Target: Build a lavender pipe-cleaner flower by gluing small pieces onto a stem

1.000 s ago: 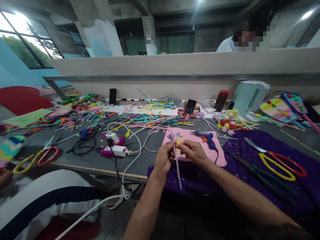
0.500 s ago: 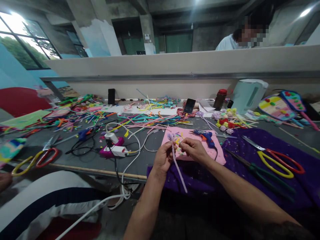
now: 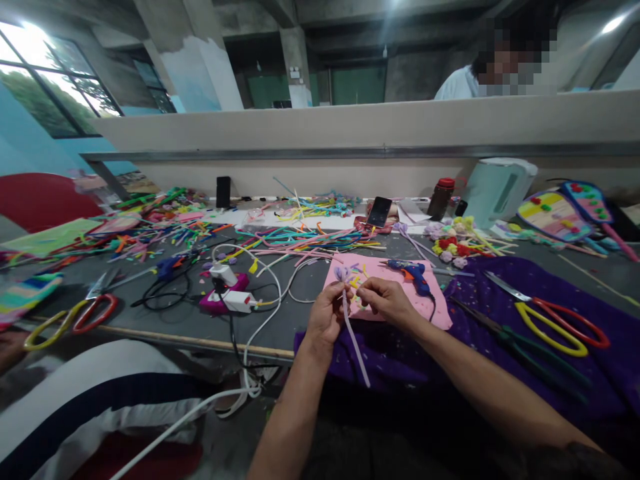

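Between the fingertips of my left hand [image 3: 325, 313] is a lavender pipe-cleaner flower [image 3: 343, 274]. Its looped head points up, and its long pale stem hangs down past my palm towards the purple cloth [image 3: 400, 363]. My right hand [image 3: 387, 299] is closed in a pinch just right of the stem; whatever sits in its fingertips is too small to make out. Below both hands lies a pink sheet [image 3: 439, 315] with small yellow and purple bits on it. A blue glue gun [image 3: 415, 273] rests on this sheet, beyond my right hand.
Large scissors [image 3: 550, 320] and green-handled pliers [image 3: 525, 350] lie on the cloth at right. Pipe cleaners [image 3: 300, 237], a phone [image 3: 379, 212], a bottle [image 3: 441, 199] and a kettle [image 3: 500, 193] line the back. A power strip [image 3: 230, 293] with cables is at left, near a seated person's leg [image 3: 115, 393].
The stem's lower end has swung slightly left, and my right hand has shifted a little towards the flower. At far left, a striped piece by another person's hand has moved right.
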`<state>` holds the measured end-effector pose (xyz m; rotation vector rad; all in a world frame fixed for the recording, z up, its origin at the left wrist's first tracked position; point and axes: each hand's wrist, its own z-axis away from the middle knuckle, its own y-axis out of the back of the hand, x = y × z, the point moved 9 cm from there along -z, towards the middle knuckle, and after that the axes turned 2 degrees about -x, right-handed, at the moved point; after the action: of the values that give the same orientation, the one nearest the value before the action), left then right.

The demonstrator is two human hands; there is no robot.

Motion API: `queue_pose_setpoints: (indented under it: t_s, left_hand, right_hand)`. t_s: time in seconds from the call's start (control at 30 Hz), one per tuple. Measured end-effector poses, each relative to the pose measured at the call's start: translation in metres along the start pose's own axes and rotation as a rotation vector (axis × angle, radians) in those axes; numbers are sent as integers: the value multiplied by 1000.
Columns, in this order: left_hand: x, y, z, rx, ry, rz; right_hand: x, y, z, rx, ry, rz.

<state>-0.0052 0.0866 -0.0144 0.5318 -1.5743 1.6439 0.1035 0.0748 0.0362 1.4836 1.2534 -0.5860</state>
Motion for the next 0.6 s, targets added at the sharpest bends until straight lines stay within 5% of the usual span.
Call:
queue_pose_setpoints:
  t_s: [0.6]
  left_hand:
    - [13,-10,6,-12,-222,-356]
  right_hand:
    - [7,-16,0,-37,-190,-441]
